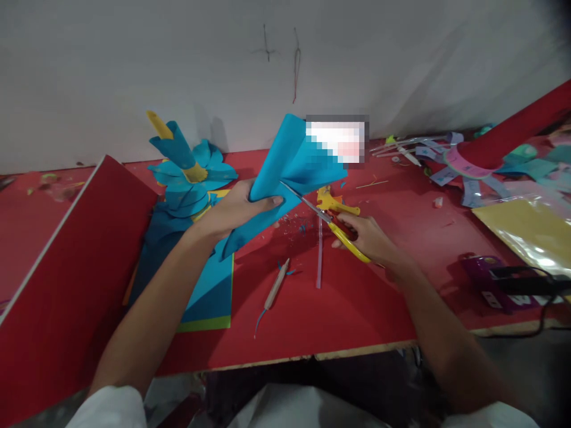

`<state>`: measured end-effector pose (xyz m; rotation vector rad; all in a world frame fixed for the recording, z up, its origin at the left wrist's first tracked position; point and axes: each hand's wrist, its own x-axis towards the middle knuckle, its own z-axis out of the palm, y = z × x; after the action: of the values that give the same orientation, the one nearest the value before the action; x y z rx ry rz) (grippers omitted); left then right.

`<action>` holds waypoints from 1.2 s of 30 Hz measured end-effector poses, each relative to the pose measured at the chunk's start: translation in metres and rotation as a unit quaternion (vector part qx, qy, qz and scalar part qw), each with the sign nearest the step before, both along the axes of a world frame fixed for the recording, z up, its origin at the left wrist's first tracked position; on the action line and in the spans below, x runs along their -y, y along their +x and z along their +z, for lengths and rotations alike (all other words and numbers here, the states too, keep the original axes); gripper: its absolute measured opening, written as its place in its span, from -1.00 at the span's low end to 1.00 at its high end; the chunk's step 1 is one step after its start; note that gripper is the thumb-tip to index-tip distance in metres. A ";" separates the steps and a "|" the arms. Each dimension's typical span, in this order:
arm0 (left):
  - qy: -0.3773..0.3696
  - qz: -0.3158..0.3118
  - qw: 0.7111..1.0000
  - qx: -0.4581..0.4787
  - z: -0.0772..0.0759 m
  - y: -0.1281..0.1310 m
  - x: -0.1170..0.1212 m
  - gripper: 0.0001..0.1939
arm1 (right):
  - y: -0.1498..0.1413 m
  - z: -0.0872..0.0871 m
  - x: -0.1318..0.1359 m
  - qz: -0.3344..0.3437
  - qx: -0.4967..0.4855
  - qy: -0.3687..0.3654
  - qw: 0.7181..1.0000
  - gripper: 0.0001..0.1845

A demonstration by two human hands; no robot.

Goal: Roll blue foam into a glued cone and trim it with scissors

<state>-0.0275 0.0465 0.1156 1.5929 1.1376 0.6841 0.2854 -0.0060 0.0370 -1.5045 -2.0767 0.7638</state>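
Observation:
My left hand (243, 208) grips a blue craft sheet (279, 154), curled and folded over, with the thumb pressed on its face. My right hand (363, 235) is closed around the yellow handles of a pair of scissors (332, 224). Their blades point up and left and lie against the sheet, just right of my left thumb; I cannot tell how far they cut into it. Behind the scissors a yellow glue gun (336, 202) rests on the red table (348, 309). A clear glue stick (320, 255) lies below it.
Blue paper flowers (191, 169) with yellow parts stand at left, by stacked coloured sheets (209, 297). A red board (75, 267) leans at far left. A wooden-handled tool (276, 285) lies near the front. At right are a purple box (495, 282), a cable and a yellow packet (526, 229).

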 end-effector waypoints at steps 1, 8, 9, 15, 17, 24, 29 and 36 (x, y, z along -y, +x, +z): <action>-0.006 0.000 1.000 -0.004 0.002 0.000 0.001 -0.54 | 0.000 -0.001 0.000 -0.001 0.004 -0.005 1.000 -0.49; -0.014 -0.004 1.000 -0.002 0.002 0.002 0.002 -0.53 | 0.000 -0.007 0.002 0.010 0.025 -0.014 1.000 -0.63; -0.015 -0.004 1.000 -0.002 0.002 0.002 0.002 -0.53 | -0.001 -0.008 0.003 0.013 0.025 -0.011 1.000 -0.64; -0.020 -0.005 1.000 0.011 0.000 0.001 0.001 -0.45 | -0.001 -0.009 0.003 0.012 0.039 -0.027 0.999 -0.62; -0.022 -0.006 1.000 0.014 0.000 0.001 0.001 -0.44 | 0.000 -0.007 0.002 0.006 0.046 -0.019 0.999 -0.68; -0.004 0.001 1.000 -0.003 0.001 0.002 0.001 -0.50 | 0.000 -0.002 -0.001 0.005 0.044 -0.003 0.999 -0.62; 0.002 -0.011 1.000 -0.023 0.002 0.003 0.001 -0.47 | 0.000 -0.004 0.000 0.021 0.026 -0.017 0.999 -0.60; -0.008 -0.014 1.000 -0.008 0.000 0.002 0.000 -0.48 | 0.000 -0.004 0.000 0.014 0.015 0.025 0.999 -0.57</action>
<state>-0.0256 0.0464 0.1158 1.6001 1.1276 0.6442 0.2856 -0.0056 0.0326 -1.4706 -2.1277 0.6980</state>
